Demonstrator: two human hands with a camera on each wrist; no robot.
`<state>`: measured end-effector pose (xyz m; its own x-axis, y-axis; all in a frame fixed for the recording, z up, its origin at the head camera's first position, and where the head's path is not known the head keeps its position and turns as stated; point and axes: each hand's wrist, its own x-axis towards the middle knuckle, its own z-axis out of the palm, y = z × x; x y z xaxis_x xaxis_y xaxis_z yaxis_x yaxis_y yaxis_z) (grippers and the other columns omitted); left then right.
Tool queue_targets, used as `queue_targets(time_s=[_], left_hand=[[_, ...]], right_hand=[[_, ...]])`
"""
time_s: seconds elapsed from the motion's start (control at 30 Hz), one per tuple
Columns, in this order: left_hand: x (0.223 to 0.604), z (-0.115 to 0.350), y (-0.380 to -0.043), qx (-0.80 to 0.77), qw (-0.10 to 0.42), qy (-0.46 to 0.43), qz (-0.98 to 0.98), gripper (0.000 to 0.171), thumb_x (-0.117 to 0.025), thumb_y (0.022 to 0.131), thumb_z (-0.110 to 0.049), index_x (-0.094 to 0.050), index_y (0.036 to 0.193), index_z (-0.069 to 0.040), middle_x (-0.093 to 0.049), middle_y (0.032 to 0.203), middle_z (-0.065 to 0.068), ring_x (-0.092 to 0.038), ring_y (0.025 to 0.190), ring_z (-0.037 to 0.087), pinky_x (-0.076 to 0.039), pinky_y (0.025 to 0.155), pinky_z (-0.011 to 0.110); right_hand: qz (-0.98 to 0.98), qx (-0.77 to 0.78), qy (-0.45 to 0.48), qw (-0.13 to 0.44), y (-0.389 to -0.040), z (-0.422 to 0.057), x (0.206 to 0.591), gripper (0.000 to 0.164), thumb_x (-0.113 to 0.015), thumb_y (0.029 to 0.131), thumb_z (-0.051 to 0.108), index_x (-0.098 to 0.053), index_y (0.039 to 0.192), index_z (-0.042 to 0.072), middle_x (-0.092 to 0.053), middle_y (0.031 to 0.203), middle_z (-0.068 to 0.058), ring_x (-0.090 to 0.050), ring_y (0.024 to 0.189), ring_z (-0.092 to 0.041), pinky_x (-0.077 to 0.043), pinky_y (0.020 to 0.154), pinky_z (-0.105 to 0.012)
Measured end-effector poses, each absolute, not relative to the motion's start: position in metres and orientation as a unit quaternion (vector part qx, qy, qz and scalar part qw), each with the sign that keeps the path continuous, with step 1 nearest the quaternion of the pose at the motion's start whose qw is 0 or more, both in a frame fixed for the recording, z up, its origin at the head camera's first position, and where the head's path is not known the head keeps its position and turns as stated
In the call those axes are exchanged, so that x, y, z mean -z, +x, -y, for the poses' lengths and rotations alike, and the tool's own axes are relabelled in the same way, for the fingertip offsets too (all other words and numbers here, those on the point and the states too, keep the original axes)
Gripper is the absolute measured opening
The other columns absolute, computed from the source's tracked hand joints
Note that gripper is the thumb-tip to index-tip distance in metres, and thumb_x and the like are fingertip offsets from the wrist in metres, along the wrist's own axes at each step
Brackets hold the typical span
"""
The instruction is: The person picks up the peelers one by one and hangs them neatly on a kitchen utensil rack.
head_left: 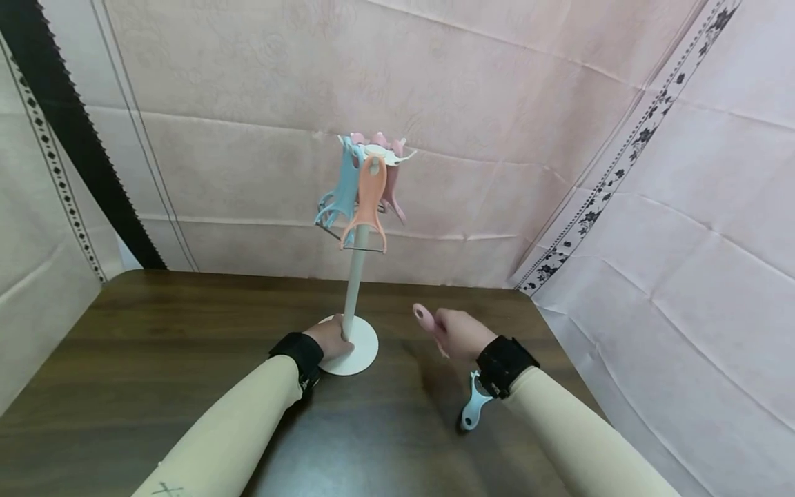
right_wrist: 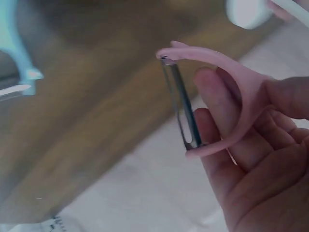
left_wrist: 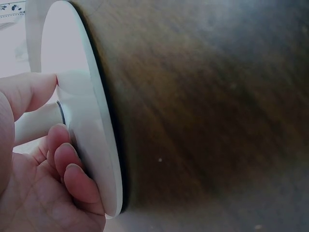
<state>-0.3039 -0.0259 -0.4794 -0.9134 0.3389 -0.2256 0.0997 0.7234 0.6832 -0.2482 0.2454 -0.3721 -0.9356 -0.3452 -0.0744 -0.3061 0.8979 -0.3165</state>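
Note:
A white stand (head_left: 355, 284) with a round base rises from the table. My left hand (head_left: 331, 338) holds its pole low down, with the thumb and fingers about the pole and against the base (left_wrist: 91, 116). Peelers hang from the stand's top: light blue ones (head_left: 346, 181) on the left, an orange one (head_left: 371, 188) in front, pink ones (head_left: 393, 185) behind. To the right of the stand, my right hand (head_left: 466, 335) grips a pink peeler (right_wrist: 251, 89) above the table, its blade end showing in the right wrist view. A light blue peeler (head_left: 472, 411) lies below my right wrist.
The dark wooden table (head_left: 186, 386) has its far edge just behind the stand. Pale cloth (head_left: 261, 159) hangs at the back and along both sides, with a patterned border (head_left: 596, 207) at right and a black strip (head_left: 87, 131) at left.

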Motion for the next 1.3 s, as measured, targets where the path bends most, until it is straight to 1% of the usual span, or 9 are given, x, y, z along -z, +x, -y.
queue_targets(time_s=[0.13, 0.5, 0.63, 0.73, 0.8, 0.87, 0.97, 1.13, 1.3], left_hand=[[0.472, 0.027, -0.299, -0.353, 0.172, 0.120, -0.912, 0.060, -0.068, 0.089, -0.017, -0.038, 0.136, 0.005, -0.056, 0.125, 0.021, -0.053, 0.113, 0.031, -0.040, 0.098, 0.047], [0.480, 0.026, -0.309, -0.360, 0.182, 0.120, -0.907, 0.059, -0.069, 0.086, -0.015, -0.040, 0.134, 0.003, -0.057, 0.124, 0.020, -0.053, 0.113, 0.030, -0.039, 0.099, 0.048], [0.482, 0.025, -0.314, -0.357, 0.193, 0.118, -0.907, 0.061, -0.068, 0.087, -0.017, -0.039, 0.138, 0.002, -0.055, 0.128, 0.020, -0.052, 0.116, 0.030, -0.039, 0.100, 0.048], [0.484, 0.026, -0.317, -0.358, 0.204, 0.110, -0.904, 0.063, -0.068, 0.088, -0.018, -0.038, 0.140, 0.001, -0.054, 0.130, 0.019, -0.051, 0.117, 0.031, -0.039, 0.099, 0.049], [0.486, 0.026, -0.317, -0.363, 0.212, 0.103, -0.901, 0.062, -0.068, 0.088, -0.017, -0.038, 0.140, 0.000, -0.054, 0.130, 0.019, -0.051, 0.116, 0.031, -0.039, 0.099, 0.049], [0.487, 0.026, -0.315, -0.370, 0.217, 0.098, -0.898, 0.062, -0.068, 0.088, -0.016, -0.037, 0.140, 0.000, -0.053, 0.131, 0.019, -0.051, 0.116, 0.031, -0.039, 0.099, 0.051], [0.487, 0.027, -0.313, -0.373, 0.219, 0.096, -0.896, 0.062, -0.068, 0.089, -0.015, -0.037, 0.140, -0.001, -0.052, 0.132, 0.019, -0.051, 0.115, 0.031, -0.038, 0.100, 0.052], [0.484, 0.026, -0.312, -0.372, 0.206, 0.106, -0.899, 0.055, -0.069, 0.088, -0.015, -0.042, 0.133, 0.001, -0.057, 0.123, 0.019, -0.054, 0.111, 0.030, -0.040, 0.098, 0.050], [0.479, 0.029, -0.312, -0.365, 0.205, 0.106, -0.902, 0.051, -0.068, 0.088, -0.016, -0.044, 0.129, 0.002, -0.058, 0.120, 0.018, -0.054, 0.109, 0.030, -0.041, 0.097, 0.049]], right_hand=[[-0.955, 0.209, -0.211, 0.004, -0.257, -0.240, 0.343, 0.010, -0.054, 0.099, 0.012, -0.058, 0.092, 0.007, -0.063, 0.075, -0.002, -0.058, 0.065, -0.014, -0.047, 0.063, -0.033], [-0.913, 0.336, -0.187, -0.133, -0.268, -0.227, 0.285, 0.022, -0.050, 0.101, 0.021, -0.048, 0.116, 0.006, -0.071, 0.103, -0.008, -0.068, 0.092, -0.020, -0.052, 0.072, -0.036], [-0.900, 0.348, -0.197, -0.172, -0.270, -0.222, 0.271, 0.025, -0.047, 0.103, 0.024, -0.046, 0.119, 0.006, -0.070, 0.110, -0.007, -0.066, 0.084, -0.016, -0.045, 0.059, -0.030], [-0.890, 0.359, -0.204, -0.195, -0.271, -0.216, 0.263, 0.026, -0.045, 0.103, 0.027, -0.046, 0.120, 0.008, -0.069, 0.114, -0.004, -0.060, 0.074, -0.014, -0.034, 0.051, -0.033], [-0.878, 0.369, -0.214, -0.215, -0.273, -0.210, 0.259, 0.024, -0.045, 0.103, 0.027, -0.046, 0.120, 0.009, -0.068, 0.117, -0.003, -0.062, 0.078, -0.010, -0.041, 0.057, -0.029], [-0.863, 0.379, -0.233, -0.238, -0.275, -0.202, 0.254, 0.022, -0.047, 0.103, 0.023, -0.046, 0.120, 0.009, -0.067, 0.119, -0.004, -0.065, 0.087, -0.008, -0.049, 0.071, -0.025], [-0.845, 0.381, -0.256, -0.274, -0.278, -0.191, 0.247, 0.021, -0.049, 0.101, 0.018, -0.047, 0.120, 0.007, -0.066, 0.121, -0.008, -0.065, 0.100, -0.010, -0.049, 0.089, -0.029], [-0.834, 0.374, -0.263, -0.310, -0.279, -0.176, 0.235, 0.021, -0.051, 0.101, 0.017, -0.049, 0.118, 0.005, -0.066, 0.121, -0.008, -0.065, 0.099, -0.010, -0.048, 0.089, -0.027], [-0.833, 0.369, -0.275, -0.307, -0.276, -0.164, 0.223, 0.020, -0.051, 0.100, 0.018, -0.050, 0.116, 0.006, -0.066, 0.121, -0.005, -0.063, 0.101, -0.004, -0.047, 0.090, -0.024]])
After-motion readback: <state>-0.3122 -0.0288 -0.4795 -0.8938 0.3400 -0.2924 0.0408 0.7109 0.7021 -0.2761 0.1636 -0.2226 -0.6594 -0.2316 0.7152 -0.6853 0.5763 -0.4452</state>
